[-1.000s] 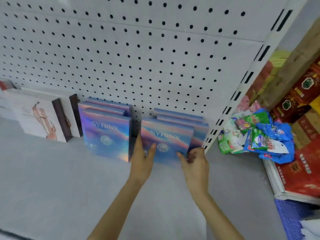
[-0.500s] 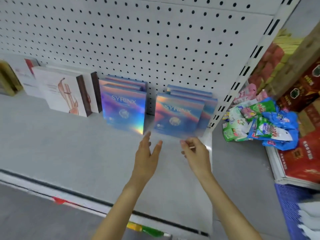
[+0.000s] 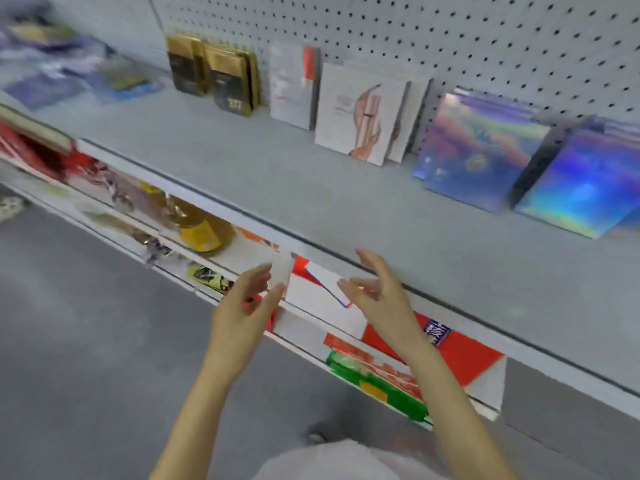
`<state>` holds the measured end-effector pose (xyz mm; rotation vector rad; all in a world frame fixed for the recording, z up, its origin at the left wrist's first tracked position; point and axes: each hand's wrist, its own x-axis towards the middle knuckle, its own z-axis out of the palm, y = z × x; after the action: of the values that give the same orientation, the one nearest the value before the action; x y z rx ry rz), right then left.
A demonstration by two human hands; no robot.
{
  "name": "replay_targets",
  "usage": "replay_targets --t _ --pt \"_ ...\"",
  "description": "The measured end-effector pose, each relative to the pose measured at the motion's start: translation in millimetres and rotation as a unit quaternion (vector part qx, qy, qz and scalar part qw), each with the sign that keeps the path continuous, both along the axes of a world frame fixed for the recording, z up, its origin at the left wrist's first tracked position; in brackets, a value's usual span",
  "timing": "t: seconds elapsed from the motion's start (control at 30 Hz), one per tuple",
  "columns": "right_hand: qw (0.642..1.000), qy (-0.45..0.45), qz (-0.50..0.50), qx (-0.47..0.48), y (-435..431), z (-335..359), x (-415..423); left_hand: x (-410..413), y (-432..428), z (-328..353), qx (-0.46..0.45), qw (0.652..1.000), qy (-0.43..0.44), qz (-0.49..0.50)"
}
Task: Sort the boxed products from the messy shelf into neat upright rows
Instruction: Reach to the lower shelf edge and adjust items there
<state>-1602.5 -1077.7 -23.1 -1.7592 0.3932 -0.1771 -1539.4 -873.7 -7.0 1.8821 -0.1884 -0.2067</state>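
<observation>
1. Nothing is held: the left hand (image 3: 242,306) and the right hand (image 3: 377,292) are empty, fingers loosely spread, just in front of the front lip (image 3: 207,202).
2. Beyond the lip, a broad bare strip of the shelf (image 3: 311,195) is left free for sliding boxes.
3. Upright rows are set along the pegboard (image 3: 450,36): gold-black boxes (image 3: 228,77), white boxes (image 3: 360,112) and holographic boxes (image 3: 478,147).
4. These thin boxes are likely toppled in a chain by a careless nudge.
5. A blurred heap (image 3: 69,64) at the far left is judged not yet sorted.
</observation>
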Motion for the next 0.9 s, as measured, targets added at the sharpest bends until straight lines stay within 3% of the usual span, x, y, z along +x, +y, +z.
replay_targets --t 0.2,0.47,0.9 --pt "0.993 -0.028 0.112 -0.016 78 16 62 11 98 -10 0.009 0.994 0.019 0.104" --pt "0.975 0.02 0.217 -0.031 173 -9 149 56 183 -35 0.041 0.978 0.034 0.201" --pt "0.969 -0.03 0.238 0.057 330 27 448 347 344 13 0.09 0.965 -0.056 0.24"
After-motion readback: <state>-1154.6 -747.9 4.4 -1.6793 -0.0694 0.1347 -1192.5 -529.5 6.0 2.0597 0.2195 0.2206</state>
